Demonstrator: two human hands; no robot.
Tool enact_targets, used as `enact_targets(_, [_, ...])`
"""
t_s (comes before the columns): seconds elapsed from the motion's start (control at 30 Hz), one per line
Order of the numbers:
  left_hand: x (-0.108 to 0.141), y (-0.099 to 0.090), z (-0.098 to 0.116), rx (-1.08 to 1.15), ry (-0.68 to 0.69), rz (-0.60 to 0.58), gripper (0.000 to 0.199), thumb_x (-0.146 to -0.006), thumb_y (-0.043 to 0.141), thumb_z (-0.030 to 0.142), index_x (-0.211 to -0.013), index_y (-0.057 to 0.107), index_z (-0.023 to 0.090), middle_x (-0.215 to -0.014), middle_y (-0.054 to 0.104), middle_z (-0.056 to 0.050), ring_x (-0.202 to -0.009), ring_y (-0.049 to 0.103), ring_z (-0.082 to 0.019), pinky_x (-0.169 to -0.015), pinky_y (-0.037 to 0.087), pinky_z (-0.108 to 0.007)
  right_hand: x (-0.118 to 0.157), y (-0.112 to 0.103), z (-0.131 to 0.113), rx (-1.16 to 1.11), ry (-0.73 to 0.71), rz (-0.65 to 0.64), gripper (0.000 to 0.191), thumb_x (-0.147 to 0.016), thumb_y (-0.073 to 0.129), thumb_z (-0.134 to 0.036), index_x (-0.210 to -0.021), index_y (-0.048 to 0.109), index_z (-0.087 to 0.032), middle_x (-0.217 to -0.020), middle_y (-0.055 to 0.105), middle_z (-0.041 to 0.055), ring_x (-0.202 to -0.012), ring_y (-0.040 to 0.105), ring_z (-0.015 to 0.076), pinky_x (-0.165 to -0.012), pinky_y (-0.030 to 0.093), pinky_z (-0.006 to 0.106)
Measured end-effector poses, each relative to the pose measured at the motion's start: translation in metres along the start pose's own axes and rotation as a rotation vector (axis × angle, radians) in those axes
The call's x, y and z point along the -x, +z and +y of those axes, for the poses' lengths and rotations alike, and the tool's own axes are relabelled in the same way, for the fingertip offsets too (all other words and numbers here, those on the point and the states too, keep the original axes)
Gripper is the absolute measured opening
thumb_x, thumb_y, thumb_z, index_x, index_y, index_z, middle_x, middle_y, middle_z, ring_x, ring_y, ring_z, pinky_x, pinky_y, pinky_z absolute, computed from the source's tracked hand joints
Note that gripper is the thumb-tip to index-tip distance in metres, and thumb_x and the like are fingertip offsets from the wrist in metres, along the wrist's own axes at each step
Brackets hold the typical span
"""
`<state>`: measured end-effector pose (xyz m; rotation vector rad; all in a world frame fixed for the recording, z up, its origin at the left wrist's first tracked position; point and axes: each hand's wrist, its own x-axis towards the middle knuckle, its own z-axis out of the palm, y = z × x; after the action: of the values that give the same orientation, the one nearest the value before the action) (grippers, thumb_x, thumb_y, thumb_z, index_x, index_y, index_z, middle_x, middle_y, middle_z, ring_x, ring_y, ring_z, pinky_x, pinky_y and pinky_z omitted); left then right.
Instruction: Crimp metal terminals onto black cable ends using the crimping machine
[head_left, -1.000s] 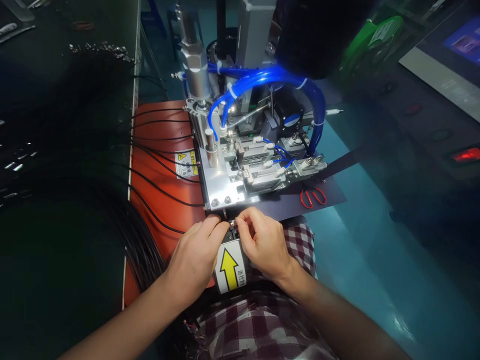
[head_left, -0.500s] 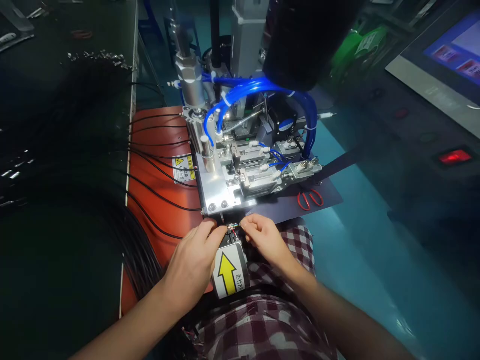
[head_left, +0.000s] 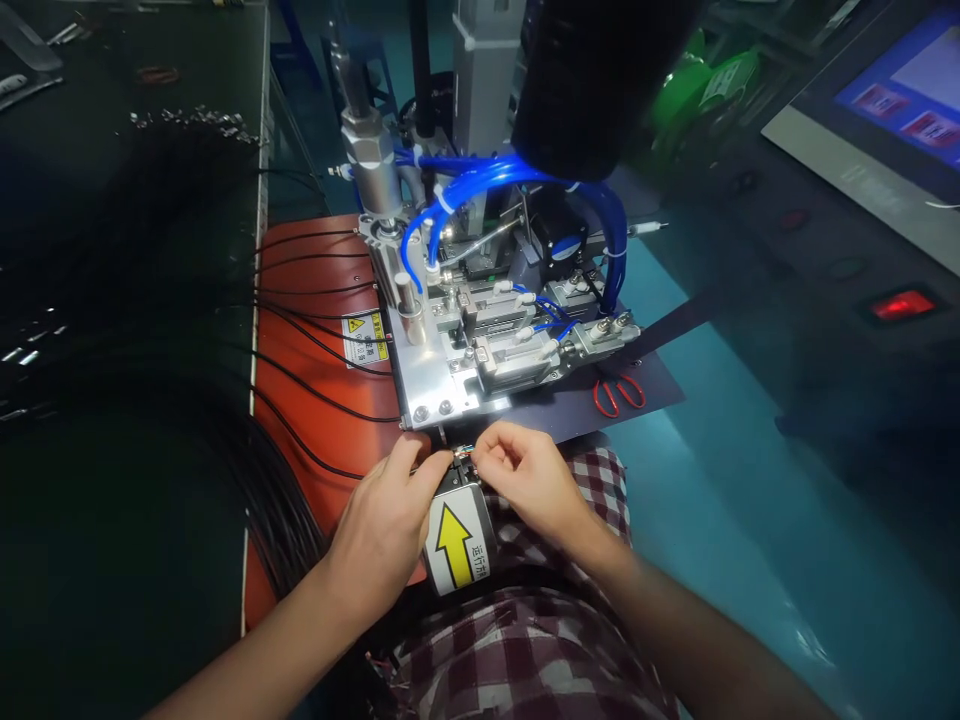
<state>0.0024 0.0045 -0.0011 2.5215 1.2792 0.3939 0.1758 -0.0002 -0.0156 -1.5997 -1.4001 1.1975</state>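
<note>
Thin coloured wires (head_left: 463, 453) lie between my two hands, at the front edge of the metal machine (head_left: 431, 375). My left hand (head_left: 394, 515) is closed at their left side, thumb and forefinger together; what it pinches is hidden. My right hand (head_left: 525, 475) is closed on the wires from the right, with its fingertips curled. Just below the fingertips is a small black fixture (head_left: 459, 473), above a white label with a yellow arrow (head_left: 454, 545). Black cables (head_left: 322, 395) run from the left to the machine's side.
Blue air tubes (head_left: 510, 175) arch over the machine. Red-handled scissors (head_left: 619, 397) lie on the dark plate at right. A large bundle of black cables (head_left: 281, 500) hangs at left over the orange surface (head_left: 296, 330). A screen (head_left: 900, 90) stands at upper right.
My right hand has moved slightly left, closer to my left hand, and its fingers are more curled. My left hand has barely moved. The view has shifted a little.
</note>
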Motion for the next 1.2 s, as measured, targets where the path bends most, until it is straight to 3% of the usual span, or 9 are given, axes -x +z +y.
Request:
enact_targets(0.07, [0.000, 0.000, 0.000, 0.003, -0.003, -0.007, 0.027, -0.086, 0.043, 0.009, -0.106, 0.060, 0.013, -0.096, 0.055, -0.011, -0.076, 0.061, -0.021, -0.063, 0.054, -0.033, -0.005, 0.000, 0.011, -0.254, 0.109, -0.093, 0.011, -0.074, 0.056, -0.025, -0.064, 0.055, -0.019, -0.051, 0.041, -0.0062, -0.046, 0.035, 0.0097, -0.044, 0.027, 0.023])
enact_targets(0.17, [-0.001, 0.000, -0.001, 0.012, 0.006, 0.005, 0.028, -0.085, 0.043, 0.008, -0.106, 0.061, 0.012, -0.094, 0.055, -0.011, -0.077, 0.060, -0.021, -0.064, 0.054, -0.033, -0.009, -0.001, 0.020, -0.402, 0.203, -0.167, 0.019, -0.073, 0.060, -0.035, -0.066, 0.056, -0.018, -0.050, 0.044, -0.0063, -0.043, 0.036, 0.0089, -0.042, 0.027, 0.022])
enact_targets(0.3, [-0.001, -0.001, 0.000, -0.034, 0.054, 0.057, 0.028, -0.083, 0.044, 0.007, -0.105, 0.062, 0.010, -0.092, 0.057, -0.012, -0.079, 0.057, -0.024, -0.066, 0.052, -0.037, -0.009, 0.002, 0.019, -0.384, 0.154, -0.135, 0.025, -0.079, 0.057, -0.041, -0.070, 0.056, -0.017, -0.057, 0.052, -0.0032, -0.048, 0.044, 0.0102, -0.046, 0.034, 0.023])
enact_targets(0.43, [-0.001, -0.004, 0.001, -0.149, 0.082, 0.070, 0.028, -0.083, 0.045, 0.007, -0.104, 0.063, 0.012, -0.089, 0.058, -0.012, -0.079, 0.052, -0.026, -0.065, 0.049, -0.041, -0.008, 0.010, 0.016, -0.431, 0.156, -0.088, 0.025, -0.077, 0.061, -0.041, -0.070, 0.052, -0.018, -0.055, 0.048, -0.0052, -0.046, 0.042, 0.0096, -0.045, 0.033, 0.023])
enact_targets(0.6, [0.000, -0.003, 0.000, -0.026, 0.080, 0.057, 0.030, -0.084, 0.040, 0.004, -0.103, 0.063, 0.009, -0.089, 0.059, -0.012, -0.078, 0.054, -0.022, -0.065, 0.051, -0.034, -0.011, 0.013, 0.016, -0.539, 0.208, -0.125, 0.028, -0.075, 0.062, -0.042, -0.067, 0.050, -0.018, -0.056, 0.049, -0.0051, -0.045, 0.040, 0.0084, -0.046, 0.031, 0.023])
enact_targets(0.83, [0.000, -0.001, -0.001, -0.071, 0.060, 0.034, 0.031, -0.081, 0.044, 0.004, -0.105, 0.062, 0.009, -0.090, 0.060, -0.011, -0.080, 0.056, -0.023, -0.067, 0.054, -0.036, -0.013, 0.012, 0.021, -0.698, 0.284, -0.223, 0.030, -0.073, 0.065, -0.038, -0.061, 0.051, -0.016, -0.054, 0.047, -0.0061, -0.046, 0.034, 0.0063, -0.049, 0.025, 0.022])
enact_targets(1.2, [-0.001, -0.002, 0.000, -0.045, 0.059, 0.015, 0.031, -0.084, 0.042, 0.008, -0.109, 0.060, 0.013, -0.095, 0.060, -0.011, -0.081, 0.058, -0.022, -0.068, 0.054, -0.036, -0.007, 0.007, 0.020, -0.609, 0.190, -0.155, 0.030, -0.083, 0.053, -0.044, -0.072, 0.052, -0.017, -0.059, 0.050, -0.0048, -0.049, 0.042, 0.0091, -0.052, 0.032, 0.024])
